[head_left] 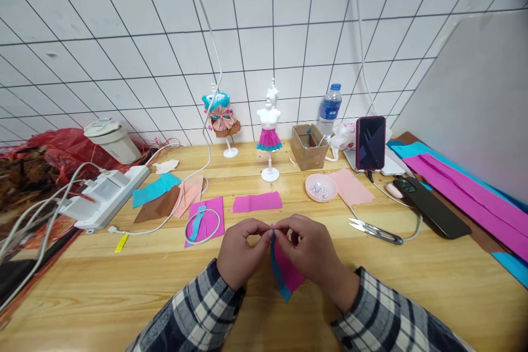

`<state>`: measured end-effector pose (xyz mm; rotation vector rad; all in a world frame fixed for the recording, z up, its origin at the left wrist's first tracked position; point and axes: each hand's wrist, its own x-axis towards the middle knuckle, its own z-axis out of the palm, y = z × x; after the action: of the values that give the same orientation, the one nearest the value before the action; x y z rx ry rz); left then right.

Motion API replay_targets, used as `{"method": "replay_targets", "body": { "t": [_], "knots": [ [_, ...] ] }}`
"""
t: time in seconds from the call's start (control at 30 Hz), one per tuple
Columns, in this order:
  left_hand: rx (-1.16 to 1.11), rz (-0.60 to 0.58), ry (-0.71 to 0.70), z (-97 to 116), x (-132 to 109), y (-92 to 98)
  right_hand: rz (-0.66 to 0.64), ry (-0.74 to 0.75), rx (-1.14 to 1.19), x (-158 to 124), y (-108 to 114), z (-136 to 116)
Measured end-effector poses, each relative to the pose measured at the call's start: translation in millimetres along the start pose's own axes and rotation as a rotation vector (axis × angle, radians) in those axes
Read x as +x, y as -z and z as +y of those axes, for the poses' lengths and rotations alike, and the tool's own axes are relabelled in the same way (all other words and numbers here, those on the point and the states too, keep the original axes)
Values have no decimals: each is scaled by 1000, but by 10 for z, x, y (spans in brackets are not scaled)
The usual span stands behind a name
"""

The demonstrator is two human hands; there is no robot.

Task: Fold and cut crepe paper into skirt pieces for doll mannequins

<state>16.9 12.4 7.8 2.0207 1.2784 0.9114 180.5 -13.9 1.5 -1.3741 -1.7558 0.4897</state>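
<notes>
Both hands meet over the front of the table, fingertips pinched together on a magenta piece of fabric with a blue edge strip point(289, 270). My left hand point(245, 250) grips its top corner between thumb and forefinger. My right hand point(311, 247) pinches the same corner right beside it, and the rest of the fabric hangs below, partly behind the right hand. Just beyond the hands lies a flat magenta strip point(257, 202). Farther back stands a small white dress form point(269, 119) wearing a magenta skirt point(269, 139) with a blue hem.
Thread snips point(375, 230) lie to the right, near a pink dish point(320, 187) of small shiny pieces. A cardboard box point(309, 147), a propped phone point(370, 143) and a second dress form point(223, 120) stand behind. At left are a power strip point(113, 198) and cables.
</notes>
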Motion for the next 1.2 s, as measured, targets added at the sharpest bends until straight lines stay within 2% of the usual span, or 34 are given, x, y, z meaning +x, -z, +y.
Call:
{"method": "replay_targets", "body": {
  "t": [0.4, 0.67, 0.83, 1.0, 1.2],
  "knots": [
    [-10, 14, -64, 9, -9, -1, 11, -78, 142, 31, -15, 56],
    [-74, -6, 21, 17, 12, 16, 25, -31, 105, 5, 20, 23],
    [-13, 12, -45, 3, 10, 7, 4, 26, 31, 1, 14, 27],
    [41, -1, -82, -5, -14, 1, 1, -15, 31, 12, -4, 40],
    [-9, -2, -73, 5, -21, -6, 40, -58, 59, 2, -18, 8]
  ]
}}
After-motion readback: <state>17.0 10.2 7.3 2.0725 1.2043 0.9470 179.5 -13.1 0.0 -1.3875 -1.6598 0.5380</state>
